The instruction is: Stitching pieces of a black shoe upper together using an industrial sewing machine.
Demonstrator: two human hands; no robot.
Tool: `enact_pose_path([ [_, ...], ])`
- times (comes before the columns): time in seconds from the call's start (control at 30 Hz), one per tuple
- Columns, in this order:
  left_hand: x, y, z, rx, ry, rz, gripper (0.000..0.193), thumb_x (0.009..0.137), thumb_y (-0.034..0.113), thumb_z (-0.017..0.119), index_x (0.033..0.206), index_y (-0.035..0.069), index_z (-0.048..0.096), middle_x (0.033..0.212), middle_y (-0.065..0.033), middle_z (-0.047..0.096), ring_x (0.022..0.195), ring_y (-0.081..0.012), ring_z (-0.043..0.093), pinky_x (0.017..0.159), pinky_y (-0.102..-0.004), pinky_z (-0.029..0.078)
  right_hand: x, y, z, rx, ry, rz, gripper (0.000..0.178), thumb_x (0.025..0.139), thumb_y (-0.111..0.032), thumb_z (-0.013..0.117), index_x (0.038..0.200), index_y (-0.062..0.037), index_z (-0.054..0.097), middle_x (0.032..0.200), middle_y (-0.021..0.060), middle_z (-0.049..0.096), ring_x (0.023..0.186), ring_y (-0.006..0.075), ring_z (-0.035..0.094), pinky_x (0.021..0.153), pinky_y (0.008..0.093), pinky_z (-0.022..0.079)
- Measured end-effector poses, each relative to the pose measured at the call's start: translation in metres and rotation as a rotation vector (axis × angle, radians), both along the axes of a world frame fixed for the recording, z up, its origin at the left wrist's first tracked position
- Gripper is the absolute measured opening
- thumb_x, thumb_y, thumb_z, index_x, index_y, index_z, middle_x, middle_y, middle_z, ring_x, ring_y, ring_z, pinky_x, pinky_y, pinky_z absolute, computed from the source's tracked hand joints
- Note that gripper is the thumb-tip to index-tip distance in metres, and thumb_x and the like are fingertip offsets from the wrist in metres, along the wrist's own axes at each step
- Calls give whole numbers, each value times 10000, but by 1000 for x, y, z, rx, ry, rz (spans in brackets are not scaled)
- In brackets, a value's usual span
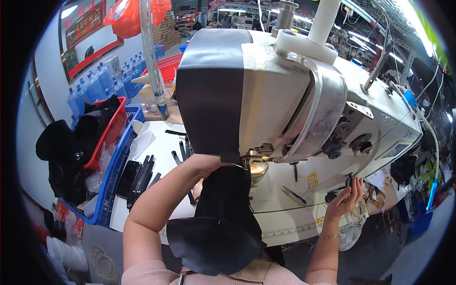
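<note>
A white and grey sewing machine [275, 95] fills the middle of the head view. Under its needle area runs black fabric [223, 194], which hangs down over the table's front edge toward me. A smooth, rounded dark piece [216, 244] covers its lower end. My left hand [209, 165] rests at the fabric's left side, below the machine head, with its fingers mostly hidden. On the right, my right hand [346, 198] is raised with fingers stretched upward, beside a small dark lever [349, 180] on the machine. Whether it touches the lever is unclear.
Thread snips [294, 195] lie right of the needle on the white table [275, 205]. Left of my arm are a phone [128, 179] and several black strips [142, 178]. A blue basket [111, 190] and a red basket [107, 135] with black pieces stand at the left edge.
</note>
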State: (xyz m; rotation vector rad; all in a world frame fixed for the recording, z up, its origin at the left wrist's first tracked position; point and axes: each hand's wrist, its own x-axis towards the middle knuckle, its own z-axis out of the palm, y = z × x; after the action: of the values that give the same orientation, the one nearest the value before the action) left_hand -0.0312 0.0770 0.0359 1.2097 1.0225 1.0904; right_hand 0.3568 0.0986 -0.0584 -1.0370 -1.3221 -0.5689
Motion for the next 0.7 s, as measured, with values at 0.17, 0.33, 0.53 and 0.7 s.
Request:
enact_pose_path([
  [0.17,0,0,-2,29,33,2,354,751,45,711,1094,2,633,1048,-79,622,961,-166,580,831,-283,480,0,0,-1,-4,3,15,292,977,-118,447,1151,88,558,1196,190,533,1212,382,473,977,440,407],
  [0.33,3,-8,2,60,138,19,410,686,-4,734,1081,-9,626,1039,-86,638,957,-174,591,870,-296,464,-2,-1,-1,-13,20,16,303,982,-131,439,1161,84,557,1208,190,523,1214,375,472,977,434,408],
  [0.53,9,-15,16,-15,281,56,418,716,-4,719,1121,7,619,1058,-70,641,975,-168,586,880,-282,453,0,0,-3,-14,10,22,304,983,-129,435,1172,77,554,1214,192,517,1219,376,466,971,429,410],
  [0.7,8,-10,5,-15,249,70,416,716,3,720,1120,8,621,1050,-74,645,969,-164,586,883,-281,451,0,0,-1,-5,-9,33,295,979,-111,432,1171,82,546,1221,193,517,1239,380,449,989,436,397],
])
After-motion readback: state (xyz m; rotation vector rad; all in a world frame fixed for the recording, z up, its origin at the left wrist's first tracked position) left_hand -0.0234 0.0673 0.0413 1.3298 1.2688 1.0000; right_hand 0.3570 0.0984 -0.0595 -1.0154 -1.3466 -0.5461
